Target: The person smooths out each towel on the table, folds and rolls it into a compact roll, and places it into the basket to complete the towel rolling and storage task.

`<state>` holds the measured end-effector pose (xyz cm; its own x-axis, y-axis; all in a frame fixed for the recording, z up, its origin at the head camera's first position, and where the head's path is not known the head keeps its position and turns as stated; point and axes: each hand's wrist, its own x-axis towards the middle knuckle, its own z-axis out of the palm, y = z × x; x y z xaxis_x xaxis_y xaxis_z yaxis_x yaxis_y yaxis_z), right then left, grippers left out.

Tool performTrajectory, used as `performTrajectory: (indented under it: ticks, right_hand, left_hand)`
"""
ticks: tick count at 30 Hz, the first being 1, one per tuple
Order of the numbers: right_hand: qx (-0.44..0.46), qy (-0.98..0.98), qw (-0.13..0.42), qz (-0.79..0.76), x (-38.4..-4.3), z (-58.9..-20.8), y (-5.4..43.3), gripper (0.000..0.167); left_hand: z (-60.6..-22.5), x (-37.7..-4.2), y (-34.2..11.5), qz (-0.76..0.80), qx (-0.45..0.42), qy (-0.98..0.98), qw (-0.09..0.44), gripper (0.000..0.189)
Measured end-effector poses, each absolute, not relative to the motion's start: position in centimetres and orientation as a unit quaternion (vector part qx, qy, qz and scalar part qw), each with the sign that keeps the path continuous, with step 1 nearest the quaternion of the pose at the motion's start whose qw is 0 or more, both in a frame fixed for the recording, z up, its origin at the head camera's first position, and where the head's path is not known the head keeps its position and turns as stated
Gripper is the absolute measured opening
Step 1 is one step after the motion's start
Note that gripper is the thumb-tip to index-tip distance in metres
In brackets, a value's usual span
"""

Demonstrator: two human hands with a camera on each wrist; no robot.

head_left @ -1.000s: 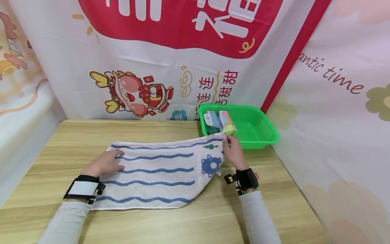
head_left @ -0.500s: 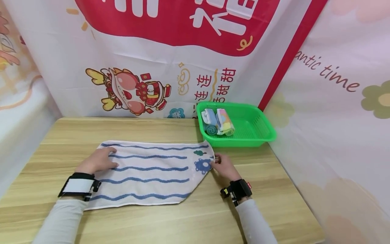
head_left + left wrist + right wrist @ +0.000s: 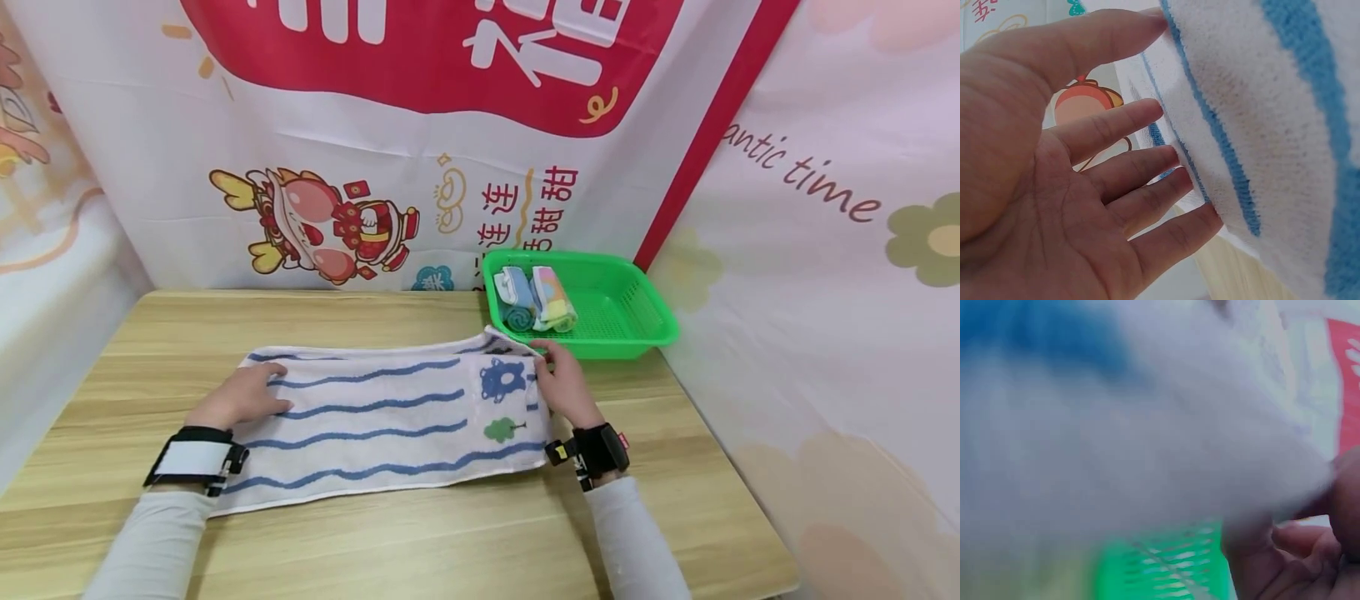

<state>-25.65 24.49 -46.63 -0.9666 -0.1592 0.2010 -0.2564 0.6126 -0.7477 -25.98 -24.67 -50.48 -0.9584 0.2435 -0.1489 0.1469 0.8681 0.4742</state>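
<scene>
A white towel [image 3: 390, 429] with wavy blue stripes, a blue bear and a green tree lies across the wooden table. My left hand [image 3: 238, 396] rests on its left part; in the left wrist view, the spread, straight fingers [image 3: 1138, 169] touch the cloth with their tips. At the far right corner, thumb and fingers of my right hand [image 3: 570, 387] pinch the towel's edge, lifted near the basket. Behind it, a flap of the towel's back edge stands up. Blurred cloth covers much of the right wrist view.
A green plastic basket [image 3: 660, 333] stands at the back right, against the printed backdrop [image 3: 420, 142]. Inside, on its left side, lie a rolled blue-green towel [image 3: 519, 292] and a rolled multicoloured towel [image 3: 553, 296].
My right hand came down and left with the towel's right end, then back up toward the basket. That end has turned over: the tree now lies nearer me than the bear. Left hand stayed put.
</scene>
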Motion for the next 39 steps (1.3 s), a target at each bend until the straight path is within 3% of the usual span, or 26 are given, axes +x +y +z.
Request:
performTrajectory:
  ticks: [6, 10, 15, 19, 25, 35, 39]
  right_hand:
    - [0.053, -0.914, -0.028, 0.401, -26.4, -50.5, 25.3, 0.046]
    - [0.057, -0.917, -0.018, 0.393, -25.8, -51.0, 25.2, 0.05]
    - [0.147, -0.914, 0.015, 0.378, -25.3, -49.9, 23.3, 0.042]
    - [0.207, -0.924, -0.05, 0.319, -25.4, -49.7, 21.8, 0.046]
    - [0.176, -0.939, -0.124, 0.268, -25.4, -50.5, 21.8, 0.056]
    - [0.182, -0.937, -0.138, 0.266, -24.5, -49.7, 24.2, 0.045]
    - [0.17, -0.941, -0.143, 0.255, -24.7, -48.5, 24.4, 0.035]
  left_hand:
    - [-50.2, -25.6, -24.7, 0.233, 0.1, 0.962, 0.1, 0.068]
    - [-49.9, -25.5, -24.9, 0.228, 0.099, 0.964, 0.095, 0.067]
    - [-50.0, -25.4, -25.0, 0.228, 0.096, 0.964, 0.095, 0.067]
    - [-50.1, -25.2, -25.1, 0.232, 0.096, 0.964, 0.093, 0.067]
    - [-50.1, -24.7, -25.2, 0.23, 0.088, 0.963, 0.106, 0.068]
    - [-49.2, -23.9, -25.1, 0.219, 0.116, 0.963, 0.102, 0.054]
    - [-48.8, -25.0, -25.5, 0.233, 0.116, 0.963, 0.066, 0.043]
